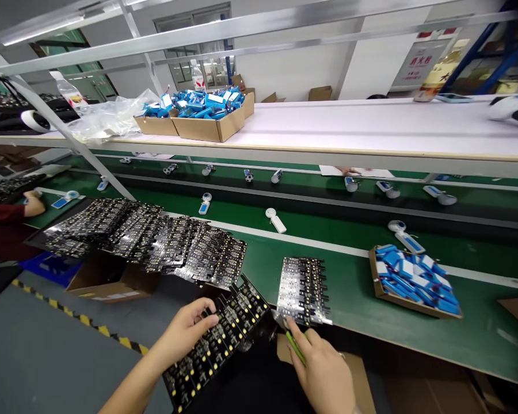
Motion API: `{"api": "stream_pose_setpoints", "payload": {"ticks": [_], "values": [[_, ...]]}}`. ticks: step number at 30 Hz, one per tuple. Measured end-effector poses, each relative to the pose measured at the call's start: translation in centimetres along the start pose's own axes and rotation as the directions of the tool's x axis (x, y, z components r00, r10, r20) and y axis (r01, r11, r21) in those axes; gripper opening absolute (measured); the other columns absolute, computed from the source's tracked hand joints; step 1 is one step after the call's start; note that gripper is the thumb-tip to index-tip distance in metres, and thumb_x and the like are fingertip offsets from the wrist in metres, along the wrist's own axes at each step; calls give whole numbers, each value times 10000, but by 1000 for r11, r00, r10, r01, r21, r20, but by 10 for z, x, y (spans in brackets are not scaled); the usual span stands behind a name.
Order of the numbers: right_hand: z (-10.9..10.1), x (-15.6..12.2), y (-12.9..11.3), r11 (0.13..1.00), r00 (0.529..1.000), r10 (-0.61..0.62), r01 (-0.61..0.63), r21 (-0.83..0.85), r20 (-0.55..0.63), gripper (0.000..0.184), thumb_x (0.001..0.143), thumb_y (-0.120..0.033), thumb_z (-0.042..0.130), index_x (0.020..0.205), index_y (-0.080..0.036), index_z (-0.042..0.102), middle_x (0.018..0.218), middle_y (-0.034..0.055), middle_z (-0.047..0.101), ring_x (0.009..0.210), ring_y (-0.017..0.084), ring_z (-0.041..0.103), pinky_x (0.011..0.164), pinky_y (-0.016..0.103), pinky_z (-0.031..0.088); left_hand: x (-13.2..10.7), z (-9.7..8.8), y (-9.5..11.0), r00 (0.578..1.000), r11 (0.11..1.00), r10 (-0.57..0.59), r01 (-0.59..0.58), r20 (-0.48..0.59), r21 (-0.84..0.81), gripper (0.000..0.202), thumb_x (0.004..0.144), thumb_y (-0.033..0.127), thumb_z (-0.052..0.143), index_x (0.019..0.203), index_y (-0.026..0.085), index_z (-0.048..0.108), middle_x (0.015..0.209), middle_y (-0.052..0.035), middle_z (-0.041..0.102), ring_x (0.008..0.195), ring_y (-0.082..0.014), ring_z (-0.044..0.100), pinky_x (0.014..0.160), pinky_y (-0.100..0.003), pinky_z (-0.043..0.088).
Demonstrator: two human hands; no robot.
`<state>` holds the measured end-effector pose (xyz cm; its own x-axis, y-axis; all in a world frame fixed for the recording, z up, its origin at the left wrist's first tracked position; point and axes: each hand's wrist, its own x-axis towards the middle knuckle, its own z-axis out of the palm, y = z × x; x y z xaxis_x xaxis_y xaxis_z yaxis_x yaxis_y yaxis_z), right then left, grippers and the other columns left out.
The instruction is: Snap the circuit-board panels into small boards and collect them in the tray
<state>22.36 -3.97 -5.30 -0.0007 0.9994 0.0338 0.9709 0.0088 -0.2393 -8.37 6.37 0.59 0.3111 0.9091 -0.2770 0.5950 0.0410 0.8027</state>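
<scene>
My left hand is closed on the upper edge of a black circuit board panel with rows of yellow-white spots, held tilted off the table's front edge. In my right hand is a green-handled tool; its greyish metal end points at the panel's right corner, and its exact kind is not clear. Just beyond my right fingers lies a small stack of similar panels on the green bench. A long row of overlapping panels covers the bench to the left.
A cardboard tray of blue battery packs stands at right. White devices lie along the green belt. Above runs a shelf with boxes of blue packs. Another person's hand is at far left. An open carton sits below the bench.
</scene>
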Motion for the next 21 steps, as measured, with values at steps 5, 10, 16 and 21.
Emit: {"api": "stream_pose_setpoints", "payload": {"ticks": [5, 10, 16, 21], "values": [[-3, 3, -7, 923, 999, 14, -29, 383, 43, 473, 930, -413, 461, 1394, -322, 445, 999, 40, 663, 848, 185, 664, 691, 267, 528, -9, -19, -5, 1000, 998, -2, 3, -13, 57, 211, 856, 433, 544, 896, 227, 546, 622, 76, 369, 594, -122, 352, 557, -232, 282], [-23, 17, -23, 823, 990, -131, 76, 563, 57, 503, 919, -393, 488, 1411, -312, 422, 1050, 49, 643, 959, 199, 621, 865, 323, 503, -19, -25, -5, 1000, 993, 12, -13, 3, 116, 205, 857, 438, 545, 889, 236, 561, 644, 66, 428, 604, -128, 393, 574, -232, 308], [-22, 20, -29, 806, 969, -196, 74, 587, 147, 469, 915, -367, 498, 1381, -322, 469, 875, 9, 642, 783, 167, 628, 729, 269, 502, -26, -28, -11, 999, 994, 33, -32, -3, 101, 221, 853, 451, 538, 872, 233, 566, 695, 47, 486, 645, -139, 434, 596, -230, 338], [-1, 10, -53, 993, 994, -110, 110, 33, 1, 476, 933, -327, 466, 1408, -337, 434, 866, 53, 630, 730, 212, 606, 639, 312, 454, -27, -24, -30, 998, 991, -12, 19, -54, 129, 221, 844, 445, 545, 874, 227, 570, 640, 65, 445, 580, -124, 387, 563, -233, 298]]}}
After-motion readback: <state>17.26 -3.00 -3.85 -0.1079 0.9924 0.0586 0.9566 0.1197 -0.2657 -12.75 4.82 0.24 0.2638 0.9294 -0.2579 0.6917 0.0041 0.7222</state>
